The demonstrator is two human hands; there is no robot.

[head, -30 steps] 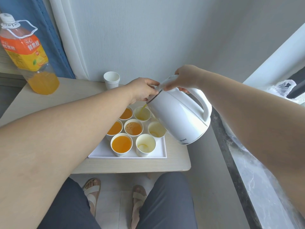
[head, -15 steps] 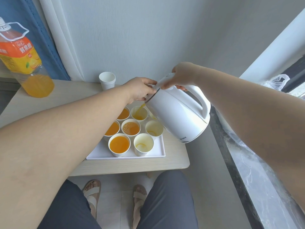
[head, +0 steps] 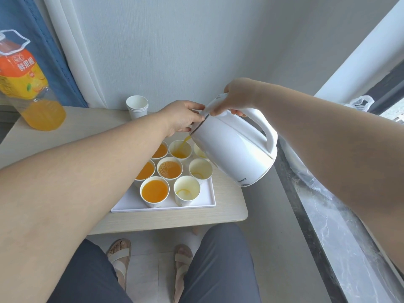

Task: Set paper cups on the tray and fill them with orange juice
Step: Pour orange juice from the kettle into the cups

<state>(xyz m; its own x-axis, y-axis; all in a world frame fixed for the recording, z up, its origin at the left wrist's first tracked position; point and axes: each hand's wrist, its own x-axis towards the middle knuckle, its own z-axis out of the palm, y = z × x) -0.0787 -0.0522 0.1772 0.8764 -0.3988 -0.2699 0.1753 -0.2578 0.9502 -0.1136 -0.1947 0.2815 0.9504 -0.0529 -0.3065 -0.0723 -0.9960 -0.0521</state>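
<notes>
A white tray [head: 205, 199] on the small table holds several paper cups. Those on the left, such as the front one [head: 154, 191], are full of orange juice. Those on the right, such as the front right one [head: 187, 190], hold only a trace. My right hand [head: 237, 98] grips the handle of a white kettle [head: 235, 147], which is tilted left. A thin stream of juice runs from its spout into the back middle cup [head: 180, 149]. My left hand [head: 182, 118] rests on the kettle's lid and rim by the spout.
A stack of spare paper cups [head: 137, 106] stands at the back of the wooden table [head: 227, 213]. A large orange juice bottle [head: 24, 84] stands at the back left. A dark stone ledge [head: 323, 226] runs along the right. My legs and sandalled feet are below the table.
The kettle stays tilted over the back middle cup and the juice in that cup has risen. Both hands keep their hold. The view has shifted slightly.
</notes>
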